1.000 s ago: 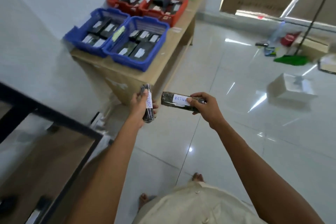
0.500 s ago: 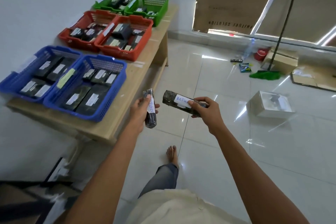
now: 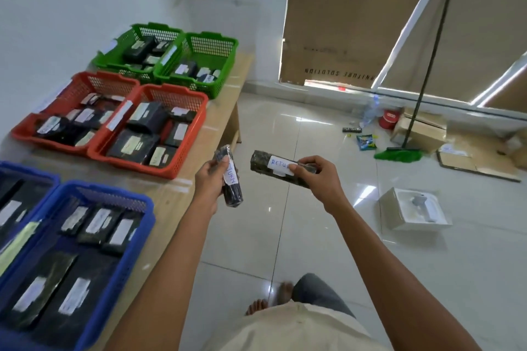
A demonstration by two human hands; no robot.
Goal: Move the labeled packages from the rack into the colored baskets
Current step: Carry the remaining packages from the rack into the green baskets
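**Two labeled packages held beside the table of baskets**

The glossy white tiled floor [image 3: 470, 279] fills most of the view. A big brown cardboard sheet [image 3: 342, 23] stands against the window at the back. Along the left wall there is a long light wooden table [image 3: 176, 196]. On it stand six plastic mesh baskets in pairs: two blue baskets [image 3: 142, 225] nearest, two red baskets [image 3: 174, 90] in the middle, two green baskets [image 3: 211, 37] farthest. All of them hold dark flat packages with white labels. On the floor to the right lies an open white cardboard box [image 3: 410, 208]. Farther back is a broom with a green head [image 3: 399, 154], its long handle leaning toward the window.

The left hand [image 3: 211, 179] has its fingers curled around a slim black wrapped package [image 3: 232, 194]. This package stands nearly upright, just beside the table edge and near the right red basket. On its white label the letters "TURN" are visible.

The right hand [image 3: 316, 177] pinches a dark mottled oblong package [image 3: 262, 164] at one end with thumb and fingers. This one lies almost level above the floor. The thumb covers part of its white label, where "RETU" can be read. The two packages are near each other but do not touch.
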